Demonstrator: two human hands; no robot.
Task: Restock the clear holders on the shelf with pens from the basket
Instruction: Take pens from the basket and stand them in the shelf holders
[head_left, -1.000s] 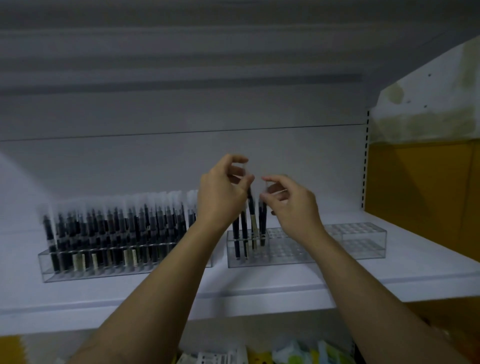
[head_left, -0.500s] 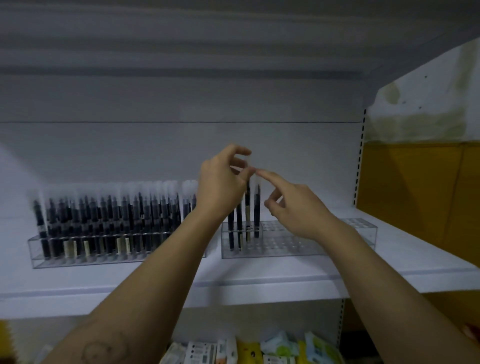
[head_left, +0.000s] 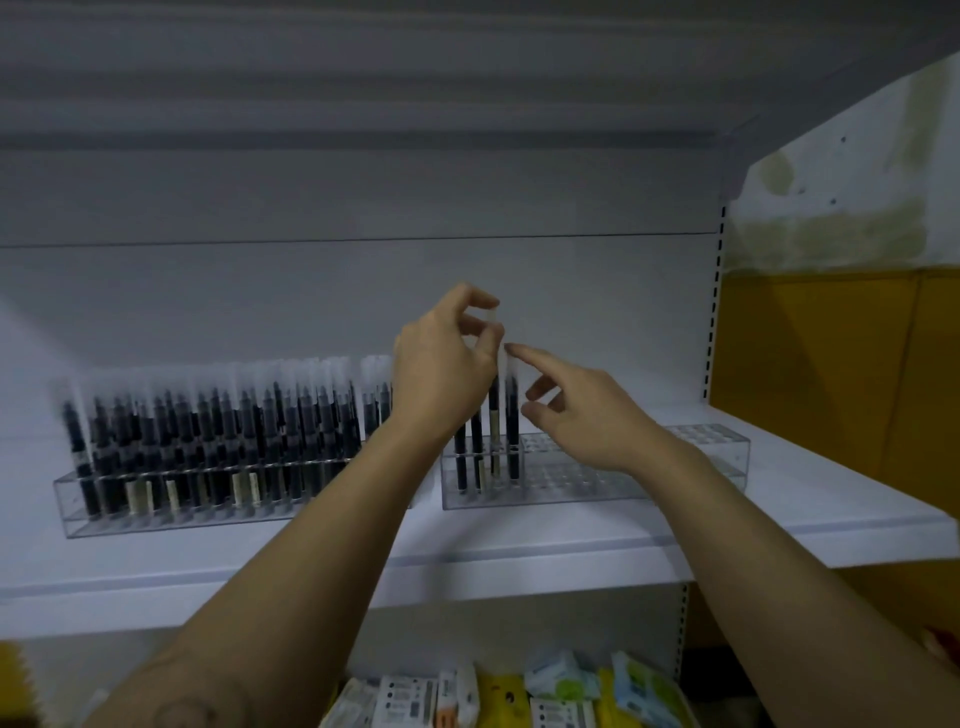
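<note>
White shelf (head_left: 519, 538) on grey wall (head_left: 311, 296) bears clear holders (head_left: 628, 483); left hand (head_left: 441, 364) fingers pinch a pen (head_left: 494, 410), right hand (head_left: 587, 415) fingers apart.

Shop, a stationery aisle by the look. White metal display shelf (head_left: 571, 535) with a flat back panel and a slotted upright (head_left: 714, 312) at its right end, gondola type. Two clear acrylic holders stand side by side on it. The left holder (head_left: 67, 506) is packed with rows of identical dark pens (head_left: 208, 431) under clear caps; the right holder (head_left: 691, 462) is mostly bare holes. Bottom centre of frame, lower tier: small packaged goods (head_left: 519, 696) with printed labels. Stained plaster wall (head_left: 831, 182) at upper right.
</note>
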